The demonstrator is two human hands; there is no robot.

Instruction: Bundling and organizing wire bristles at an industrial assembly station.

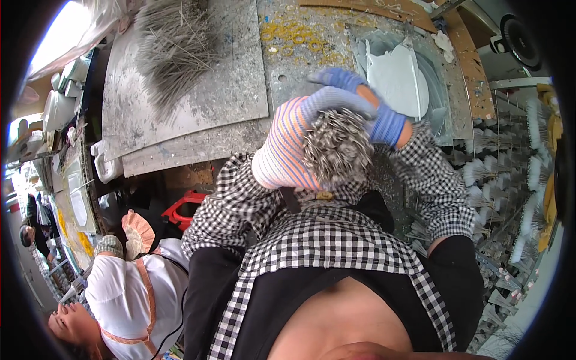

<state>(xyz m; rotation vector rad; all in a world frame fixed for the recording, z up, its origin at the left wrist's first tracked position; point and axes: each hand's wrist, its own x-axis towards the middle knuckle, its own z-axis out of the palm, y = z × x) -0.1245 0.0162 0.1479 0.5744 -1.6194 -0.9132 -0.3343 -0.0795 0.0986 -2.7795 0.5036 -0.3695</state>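
Note:
My left hand [287, 141], in a striped knit glove with a grey-blue coated palm, is closed around a thick bundle of grey bristles [339, 147]. The cut ends of the bundle face up toward me, in front of my checked apron. My right hand [387, 117] wears a blue glove that leaves some skin bare. It lies against the far side of the bundle and my left fingers. Its fingers curl beyond my left hand, and what they grip there is hidden.
Loose grey bristles [174, 54] are piled on a grey board [240, 78] at the left. Yellow rings [306, 42] lie at the back, left of white paste [399, 81]. Bristle bundles fill a rack [492, 180] at the right. A person in white [135, 294] is at the lower left.

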